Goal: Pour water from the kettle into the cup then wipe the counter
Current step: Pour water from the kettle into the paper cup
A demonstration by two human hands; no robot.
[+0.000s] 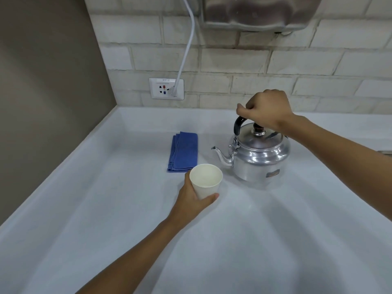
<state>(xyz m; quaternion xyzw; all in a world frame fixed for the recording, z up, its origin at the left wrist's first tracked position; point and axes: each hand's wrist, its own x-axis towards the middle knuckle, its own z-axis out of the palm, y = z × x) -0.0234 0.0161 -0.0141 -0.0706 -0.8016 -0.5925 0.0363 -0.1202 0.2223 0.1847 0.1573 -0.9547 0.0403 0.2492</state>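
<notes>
Here the shiny metal kettle (257,159) sits on the white counter (106,209), and it is the thing to find everything else by. Its lid is on, with a dark knob on top. Its thin spout points to the left.

The right hand (266,110) is right above the kettle. Its fingers are curled tight around the black handle (239,125) that goes over the top. The bottom of the kettle looks like it is resting on the counter.

The white paper cup (205,181) is just to the left of the kettle and a little nearer to the person, close to the tip of the spout but not touching it. The left hand (194,200) is wrapped around the lower part of the cup and grips it. The cup leans a little and its open top faces up. I cannot tell if there is water in it.

A folded blue cloth (184,152) lies flat on the counter to the left of the kettle, just behind the cup.

On the brick wall (233,60) behind the kettle and to its left there is a white socket (166,88). A white cord (187,45) is plugged into it and goes up the wall. A silver box (256,11) hangs on the wall high above the kettle.
</notes>
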